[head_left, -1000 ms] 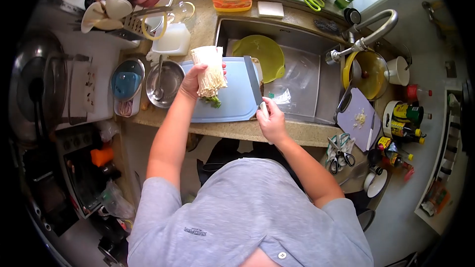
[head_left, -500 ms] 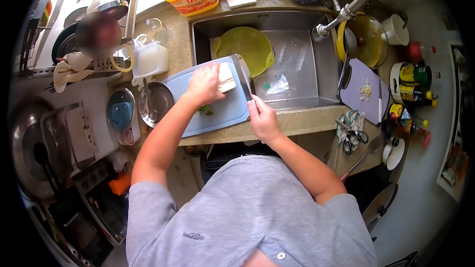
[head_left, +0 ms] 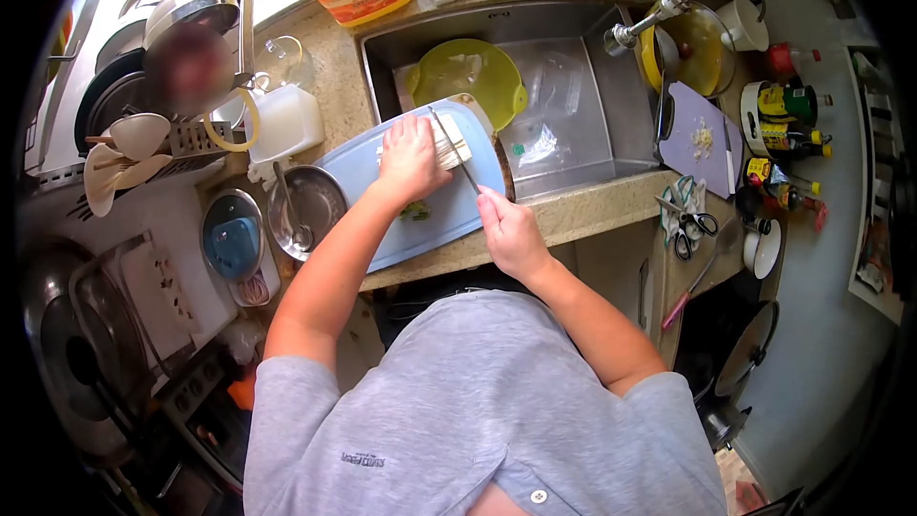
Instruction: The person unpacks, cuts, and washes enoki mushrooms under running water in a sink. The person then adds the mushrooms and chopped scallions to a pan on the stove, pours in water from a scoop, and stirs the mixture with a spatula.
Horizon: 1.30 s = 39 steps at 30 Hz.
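I see the left hand [head_left: 411,155] laid over a pale mushroom bundle [head_left: 442,155] on the blue cutting board [head_left: 387,247]; I can't tell whether its fingers grip or only press. The right hand [head_left: 514,237] has its fingers clamped on the knife [head_left: 456,152], its blade across the bundle. Green scraps [head_left: 415,212] lie by the left wrist, near the table's edge [head_left: 439,260].

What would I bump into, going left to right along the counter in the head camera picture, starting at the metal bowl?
Metal bowl → left hand → knife blade → right hand → purple chopping board → dark bottles.
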Each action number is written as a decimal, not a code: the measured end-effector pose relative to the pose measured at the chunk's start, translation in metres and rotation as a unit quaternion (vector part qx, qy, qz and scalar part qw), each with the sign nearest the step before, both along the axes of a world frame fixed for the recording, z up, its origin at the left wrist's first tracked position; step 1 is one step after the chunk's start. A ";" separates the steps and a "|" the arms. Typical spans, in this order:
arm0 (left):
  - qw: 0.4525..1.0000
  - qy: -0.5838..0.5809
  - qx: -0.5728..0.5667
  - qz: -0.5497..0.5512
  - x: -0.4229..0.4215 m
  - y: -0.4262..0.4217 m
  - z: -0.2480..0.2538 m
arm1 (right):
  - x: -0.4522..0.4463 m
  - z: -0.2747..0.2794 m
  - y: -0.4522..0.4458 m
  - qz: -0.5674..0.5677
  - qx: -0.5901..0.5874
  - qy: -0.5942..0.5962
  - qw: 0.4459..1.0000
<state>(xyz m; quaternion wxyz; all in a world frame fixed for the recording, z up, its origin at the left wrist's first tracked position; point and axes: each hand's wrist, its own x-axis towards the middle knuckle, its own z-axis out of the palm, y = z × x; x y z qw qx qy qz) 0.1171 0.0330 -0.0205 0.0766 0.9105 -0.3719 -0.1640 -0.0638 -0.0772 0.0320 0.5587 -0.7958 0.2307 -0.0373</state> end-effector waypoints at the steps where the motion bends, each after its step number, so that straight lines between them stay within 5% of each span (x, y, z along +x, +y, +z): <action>1: 1.000 0.003 -0.001 -0.001 0.000 -0.001 -0.001 | 0.002 0.001 -0.001 0.004 -0.003 0.014 1.000; 15: 1.000 0.018 -0.013 -0.007 0.005 -0.003 -0.007 | 0.020 0.001 -0.009 0.040 -0.031 0.092 0.994; 39: 0.999 0.017 -0.049 0.003 -0.006 0.015 -0.010 | 0.012 -0.014 0.010 0.036 -0.046 0.040 0.997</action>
